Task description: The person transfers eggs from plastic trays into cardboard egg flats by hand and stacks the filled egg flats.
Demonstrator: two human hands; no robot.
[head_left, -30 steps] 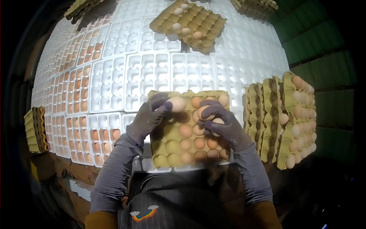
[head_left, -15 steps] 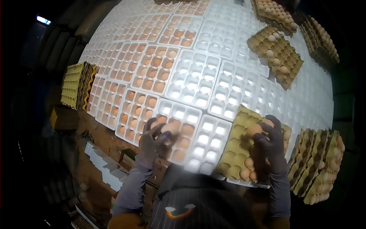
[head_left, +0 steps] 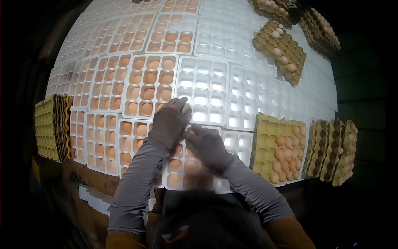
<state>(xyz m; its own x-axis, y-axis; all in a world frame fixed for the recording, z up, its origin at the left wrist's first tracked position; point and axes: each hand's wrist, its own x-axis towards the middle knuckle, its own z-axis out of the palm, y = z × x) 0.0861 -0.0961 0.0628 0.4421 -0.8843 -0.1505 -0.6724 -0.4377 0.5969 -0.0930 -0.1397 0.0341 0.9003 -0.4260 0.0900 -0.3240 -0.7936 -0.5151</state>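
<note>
Curling the fingers of our matte grey-gloved left hand [head_left: 171,120] round a smooth pale egg [head_left: 187,111] by the far edge of a white square-celled tray [head_left: 183,166], we bend our grey-gloved right hand [head_left: 206,146] beside it, its fingers' hold hidden, left of a dimpled yellowish pulp tray [head_left: 264,143].

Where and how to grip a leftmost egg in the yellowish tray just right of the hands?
Probably by the rounded sides of the egg, from above and left. Its upper part sits exposed in the tray, and the cells to its left look empty, leaving room.
</note>
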